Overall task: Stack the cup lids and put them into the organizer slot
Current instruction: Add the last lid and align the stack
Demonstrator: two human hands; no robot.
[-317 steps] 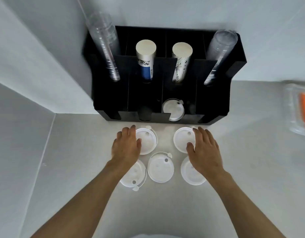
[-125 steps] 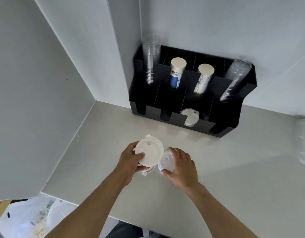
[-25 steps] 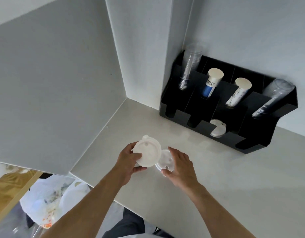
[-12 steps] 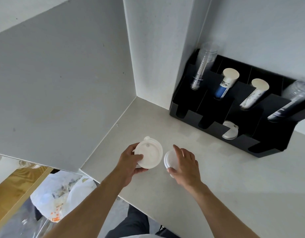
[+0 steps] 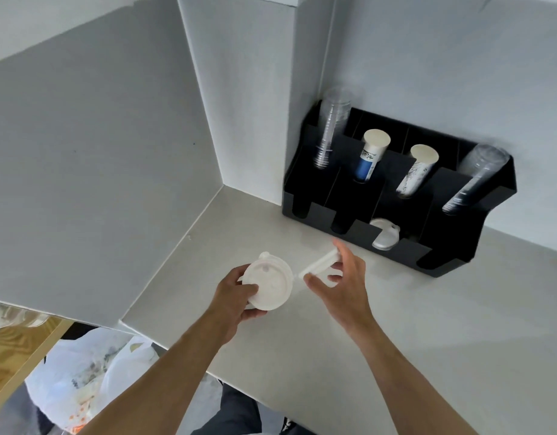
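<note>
My left hand point(image 5: 234, 298) grips a stack of white cup lids point(image 5: 268, 284) from below and the side, top face toward me, above the counter. My right hand point(image 5: 344, 282) holds one white lid point(image 5: 319, 265) tilted on edge between thumb and fingers, just right of the stack and apart from it. The black organizer point(image 5: 396, 196) stands against the wall at the back right. Another white lid point(image 5: 384, 237) leans in its third front slot.
The organizer's rear slots hold two stacks of clear cups point(image 5: 330, 133) and two sleeves of paper cups point(image 5: 370, 155). White walls close the counter point(image 5: 396, 324) on the left and back. The counter's front edge runs past my forearms; a plastic bag point(image 5: 82, 381) lies on the floor below.
My right hand has lifted its lid off the counter and tipped it on edge, moving up and right. The left hand keeps the stack. The view has swung slightly.
</note>
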